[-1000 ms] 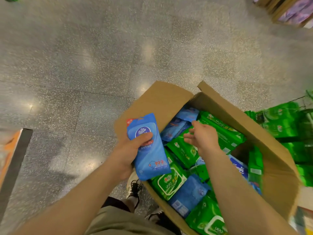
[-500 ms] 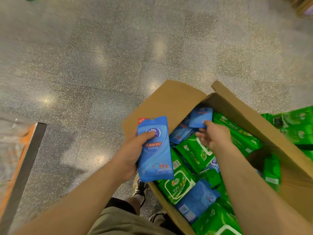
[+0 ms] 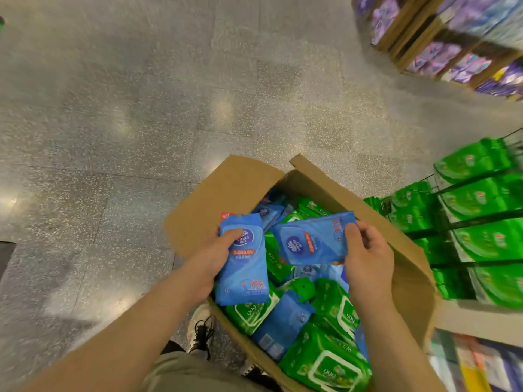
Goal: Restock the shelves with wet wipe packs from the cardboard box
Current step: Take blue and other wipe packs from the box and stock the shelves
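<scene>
The speckled floor [image 3: 141,123] takes up most of the view, and on it stands the open cardboard box [image 3: 407,258], the landmark for everything else. To the right of the box, a wire shelf [image 3: 481,216] already carries rows of green packs, and far beyond the box a wooden rack [image 3: 441,43] holds purple goods. Inside the box lies a loose jumble of green wet wipe packs [image 3: 325,360] and smaller blue ones [image 3: 283,323], piled at odd angles. Above the box's left flap, the left hand [image 3: 209,261] holds a blue pack [image 3: 243,267] upright, thumb pressed across its front and fingers curled behind. Over the middle of the box, the right hand [image 3: 368,258] grips a second blue pack [image 3: 311,239] by its right end, thumb on top and fingers clamped beneath, the pack tilted and clear of the pile. These film pouches look light, soft and rather slick, likely to sag or slide if pinched at a corner, so a hold across the flat faces near one end seems safest. The heavier green packs with their stiff lids would probably want a fuller grasp around the body.
</scene>
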`<state>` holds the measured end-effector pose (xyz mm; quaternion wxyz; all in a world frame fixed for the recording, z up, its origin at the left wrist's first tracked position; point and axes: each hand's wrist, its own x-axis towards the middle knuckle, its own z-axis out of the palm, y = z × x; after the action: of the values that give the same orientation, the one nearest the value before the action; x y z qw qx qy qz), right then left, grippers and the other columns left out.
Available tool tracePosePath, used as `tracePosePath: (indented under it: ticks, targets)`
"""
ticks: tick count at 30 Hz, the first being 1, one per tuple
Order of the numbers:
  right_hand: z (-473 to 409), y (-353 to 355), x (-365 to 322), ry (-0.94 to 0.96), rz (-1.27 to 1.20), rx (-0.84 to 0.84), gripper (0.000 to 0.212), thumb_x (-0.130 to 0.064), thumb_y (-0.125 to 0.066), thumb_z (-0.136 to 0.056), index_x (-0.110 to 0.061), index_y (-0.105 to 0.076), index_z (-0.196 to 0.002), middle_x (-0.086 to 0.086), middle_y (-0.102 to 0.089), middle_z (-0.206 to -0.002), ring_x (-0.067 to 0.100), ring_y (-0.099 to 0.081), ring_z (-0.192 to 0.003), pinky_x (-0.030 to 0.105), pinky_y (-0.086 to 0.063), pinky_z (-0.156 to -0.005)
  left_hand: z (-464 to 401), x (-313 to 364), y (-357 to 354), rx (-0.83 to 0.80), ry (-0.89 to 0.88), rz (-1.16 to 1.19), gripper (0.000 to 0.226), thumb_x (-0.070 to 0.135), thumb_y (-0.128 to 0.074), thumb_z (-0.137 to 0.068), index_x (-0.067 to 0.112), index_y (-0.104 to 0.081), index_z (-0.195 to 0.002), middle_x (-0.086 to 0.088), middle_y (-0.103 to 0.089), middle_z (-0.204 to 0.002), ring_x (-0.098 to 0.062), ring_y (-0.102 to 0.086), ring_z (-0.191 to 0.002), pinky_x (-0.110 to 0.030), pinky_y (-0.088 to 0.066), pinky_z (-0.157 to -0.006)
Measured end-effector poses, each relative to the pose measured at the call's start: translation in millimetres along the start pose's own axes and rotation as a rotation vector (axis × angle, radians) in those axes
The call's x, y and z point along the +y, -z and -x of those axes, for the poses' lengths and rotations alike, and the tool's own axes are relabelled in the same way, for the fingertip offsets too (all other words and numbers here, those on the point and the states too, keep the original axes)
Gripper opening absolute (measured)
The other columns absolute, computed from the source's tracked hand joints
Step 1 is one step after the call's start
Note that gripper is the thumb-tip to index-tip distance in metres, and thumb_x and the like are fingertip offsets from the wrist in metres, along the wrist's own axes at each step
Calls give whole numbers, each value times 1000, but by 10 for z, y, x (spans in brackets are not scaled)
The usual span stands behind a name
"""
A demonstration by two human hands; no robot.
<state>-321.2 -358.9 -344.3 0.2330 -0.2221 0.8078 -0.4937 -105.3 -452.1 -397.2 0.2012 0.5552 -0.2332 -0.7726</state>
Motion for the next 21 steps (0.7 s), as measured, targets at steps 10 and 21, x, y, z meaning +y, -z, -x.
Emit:
tracePosePath:
  ticks: [10,21]
  targets:
    - [18,-114,-461,-32,-83,-389,19,-21,-76,-91,-21,-74,-72,-3,-71,-73,11,-61,-69,32,-50,-70,25,-29,-73,-61,-52,-70,25,23,-60,-102,21,-59,-127,-9,-76,-108,-19,-73,-77,-27,-58,-59]
    - [97,-377,-302,-406,-449,-377,24,-20,-71,-87,-7,-67,-108,14,-75,-98,19,-70,-73,34,-60,-61,61,-84,166,-80,-33,7,35,31,-59,-103,20,-60,-136,-12,-73,-125,-32,-72,-108,-50,-56,-98]
